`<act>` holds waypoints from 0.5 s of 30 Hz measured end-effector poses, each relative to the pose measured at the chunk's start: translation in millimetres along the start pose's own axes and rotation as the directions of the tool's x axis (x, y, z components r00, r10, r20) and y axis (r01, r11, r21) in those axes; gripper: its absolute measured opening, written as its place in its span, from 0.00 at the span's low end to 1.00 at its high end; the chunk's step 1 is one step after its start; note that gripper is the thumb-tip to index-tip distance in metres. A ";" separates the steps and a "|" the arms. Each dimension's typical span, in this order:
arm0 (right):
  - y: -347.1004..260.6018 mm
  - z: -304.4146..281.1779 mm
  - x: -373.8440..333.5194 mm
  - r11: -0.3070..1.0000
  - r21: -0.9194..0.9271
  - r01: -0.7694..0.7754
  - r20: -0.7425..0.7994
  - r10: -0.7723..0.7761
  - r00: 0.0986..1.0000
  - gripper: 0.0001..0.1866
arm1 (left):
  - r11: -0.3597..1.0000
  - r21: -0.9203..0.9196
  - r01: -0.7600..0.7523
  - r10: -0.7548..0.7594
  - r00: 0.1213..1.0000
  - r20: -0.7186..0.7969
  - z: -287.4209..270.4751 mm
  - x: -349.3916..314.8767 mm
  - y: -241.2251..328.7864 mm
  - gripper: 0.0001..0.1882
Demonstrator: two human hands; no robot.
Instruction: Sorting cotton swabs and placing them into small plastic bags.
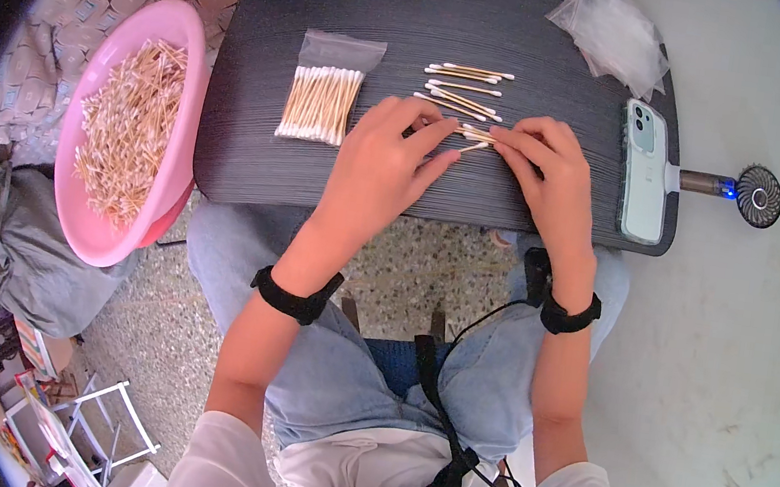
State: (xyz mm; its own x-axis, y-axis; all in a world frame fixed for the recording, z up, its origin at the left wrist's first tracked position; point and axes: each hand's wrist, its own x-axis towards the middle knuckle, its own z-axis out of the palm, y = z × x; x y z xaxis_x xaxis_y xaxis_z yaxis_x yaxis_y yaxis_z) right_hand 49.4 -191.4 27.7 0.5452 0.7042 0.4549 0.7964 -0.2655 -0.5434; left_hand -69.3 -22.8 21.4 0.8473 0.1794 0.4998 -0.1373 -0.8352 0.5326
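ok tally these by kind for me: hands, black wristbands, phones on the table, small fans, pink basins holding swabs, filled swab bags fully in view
Hands: 2, left hand and right hand
Black wristbands: 2
Phone: 1
Small fan: 1
Pink basin holding swabs: 1
Filled swab bag fully in view: 1
Total: 8

Left hand (387,156) and right hand (550,166) nearly meet, both palm-down

Bright, even, diffuse light, faint soft shadows, mostly sharp centre, fisheye-bent edges, grainy black corners
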 end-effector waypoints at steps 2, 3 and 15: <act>1.6 -3.4 -0.6 1.000 -0.013 0.007 0.006 -0.007 1.000 0.08 | 1.000 -0.015 0.000 0.000 1.000 -0.015 0.8 1.4 -0.8 0.14; 2.8 -5.7 -1.3 1.000 -0.019 0.001 0.016 0.000 1.000 0.08 | 1.000 -0.016 0.001 -0.001 1.000 -0.015 1.0 1.2 -1.3 0.14; 14.2 -33.9 -12.3 0.995 -0.051 -0.086 0.041 0.088 0.995 0.07 | 0.999 0.025 -0.036 0.038 0.996 -0.077 7.3 3.7 -7.4 0.08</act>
State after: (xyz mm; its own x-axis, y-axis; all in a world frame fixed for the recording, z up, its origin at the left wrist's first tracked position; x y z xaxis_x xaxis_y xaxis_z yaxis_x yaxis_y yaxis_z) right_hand 62.9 -226.1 38.2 0.6021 0.7044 0.3760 0.7588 -0.3582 -0.5440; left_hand -61.4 -19.8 14.3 0.7993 0.1873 0.5710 -0.1548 -0.8540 0.4968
